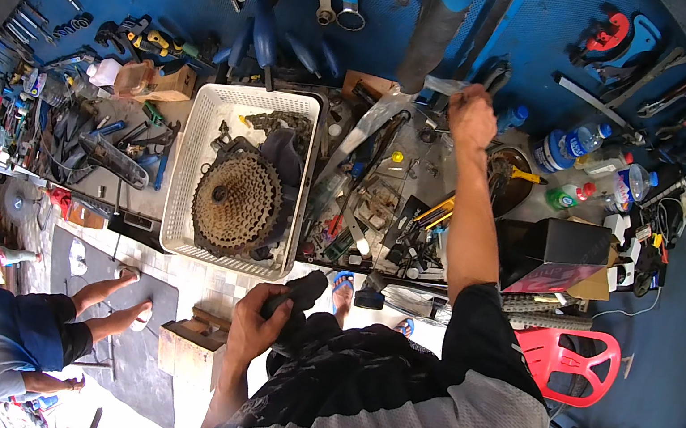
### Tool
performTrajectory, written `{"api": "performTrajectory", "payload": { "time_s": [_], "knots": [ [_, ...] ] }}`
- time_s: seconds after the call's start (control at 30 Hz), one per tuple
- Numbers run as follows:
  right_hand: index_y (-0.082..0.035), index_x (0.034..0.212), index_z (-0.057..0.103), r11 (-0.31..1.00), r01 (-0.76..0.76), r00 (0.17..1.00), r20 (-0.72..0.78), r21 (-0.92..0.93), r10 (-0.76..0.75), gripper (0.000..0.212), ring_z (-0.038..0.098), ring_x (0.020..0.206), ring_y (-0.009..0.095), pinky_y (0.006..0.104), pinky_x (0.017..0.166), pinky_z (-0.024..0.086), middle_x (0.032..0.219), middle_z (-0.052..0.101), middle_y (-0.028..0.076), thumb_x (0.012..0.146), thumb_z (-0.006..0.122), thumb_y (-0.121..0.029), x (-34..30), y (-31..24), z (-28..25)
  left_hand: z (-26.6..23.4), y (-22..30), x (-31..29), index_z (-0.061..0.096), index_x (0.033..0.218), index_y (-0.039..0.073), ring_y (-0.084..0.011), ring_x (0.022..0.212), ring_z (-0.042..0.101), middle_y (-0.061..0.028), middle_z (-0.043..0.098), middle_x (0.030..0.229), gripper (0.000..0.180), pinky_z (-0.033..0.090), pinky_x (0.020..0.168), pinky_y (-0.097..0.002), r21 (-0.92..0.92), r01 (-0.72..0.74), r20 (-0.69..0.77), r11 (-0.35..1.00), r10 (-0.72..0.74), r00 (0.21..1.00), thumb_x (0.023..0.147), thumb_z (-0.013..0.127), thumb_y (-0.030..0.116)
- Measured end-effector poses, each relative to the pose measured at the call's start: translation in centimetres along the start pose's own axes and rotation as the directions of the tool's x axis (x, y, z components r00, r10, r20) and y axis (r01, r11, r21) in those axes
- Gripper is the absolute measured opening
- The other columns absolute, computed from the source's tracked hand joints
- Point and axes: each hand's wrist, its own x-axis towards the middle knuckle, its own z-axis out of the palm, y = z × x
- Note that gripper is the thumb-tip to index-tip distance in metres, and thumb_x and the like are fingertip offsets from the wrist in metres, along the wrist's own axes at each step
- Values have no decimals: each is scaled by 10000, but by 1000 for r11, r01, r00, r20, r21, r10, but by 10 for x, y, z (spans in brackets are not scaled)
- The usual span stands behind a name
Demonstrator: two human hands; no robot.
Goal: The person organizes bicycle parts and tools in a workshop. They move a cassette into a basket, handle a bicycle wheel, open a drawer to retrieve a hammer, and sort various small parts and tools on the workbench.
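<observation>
My left hand (254, 324) is closed round a dark, crumpled cloth (304, 296), held near my body in front of the workbench. My right arm stretches over the bench, and my right hand (472, 118) is at its back edge by the blue wall. The fingers of that hand are bent together beside a clear plastic strip (444, 86); what they grip is hidden. On the left part of the bench, a white plastic basket (185, 179) holds a large, dirty bicycle cassette (236, 201) and dark parts.
Bottles (567, 147) and a dark box (550, 253) stand at the right, above a red plastic chair (572, 366). Tools crowd the bench and hang on the wall. A thick black tube (437, 30) rises at the back. Another person (25, 324) is at the lower left beside a cardboard box (191, 352).
</observation>
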Motion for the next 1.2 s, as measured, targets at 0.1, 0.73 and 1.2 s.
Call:
{"api": "performTrajectory", "payload": {
  "time_s": [0.1, 0.73, 1.2],
  "knots": [
    [-149, 1135, 686, 997, 31, 999, -11, -73, -32, 213, 733, 1024, 445, 544, 879, 597, 1228, 699, 179, 940, 688, -234, 14, 23, -13, -3, 4, 8, 705, 1153, -27, -267, 878, 740, -208, 748, 974, 288, 565, 786, -373, 0, 4, 38, 1000, -4, 999, 951, 752, 173],
    [-197, 1269, 752, 790, 563, 477, 685, 244, -551, 466, 713, 1066, 415, 520, 963, 557, 1370, 515, 189, 893, 771, -472, -154, -82, 13, 1, 16, 15, 696, 1158, -15, -287, 916, 733, -195, 737, 1020, 268, 560, 792, -373, 16, -75, 94, 997, 73, 993, 952, 750, 148],
    [-57, 1155, 753, 512, 769, 132, 688, 383, -713, 474, 755, 973, 368, 494, 817, 610, 1294, 661, 219, 759, 849, -298, -193, -70, -15, 3, 5, -22, 697, 1132, -15, -376, 896, 718, -222, 727, 1003, 261, 550, 796, -415, 186, -16, 27, 982, 11, 1000, 941, 735, 159]
  ]
}}
